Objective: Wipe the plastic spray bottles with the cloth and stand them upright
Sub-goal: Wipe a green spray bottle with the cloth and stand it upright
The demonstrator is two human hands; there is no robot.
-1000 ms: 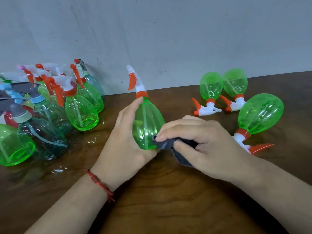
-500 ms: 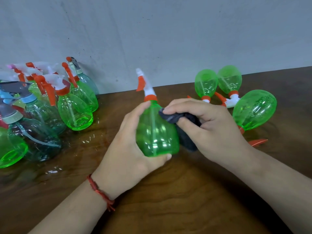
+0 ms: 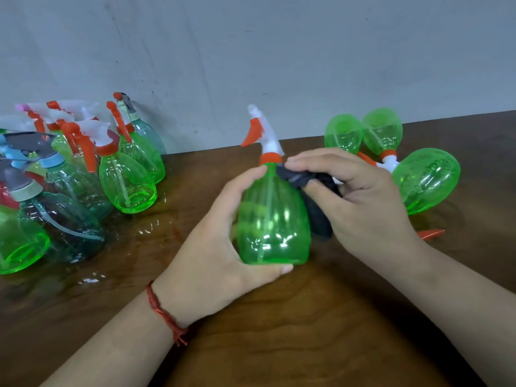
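My right hand has carried the dark cloth from the base up to the neck of the green bottle, pinching it there; my left hand grips the bottle, upright over the bench.

So the see-through green plastic spray bottle with the white head, orange collar and orange trigger is standing pretty much upright, trigger facing left, gripped round the body by the left hand. The dark grey cloth is bunched against that bottle's right shoulder just under the collar, pinched in the right hand. Left of that bottle there's a cluster of upright spray bottles, some green, some bluish-clear. Right of it, three more green spray bottles lie on their sides.
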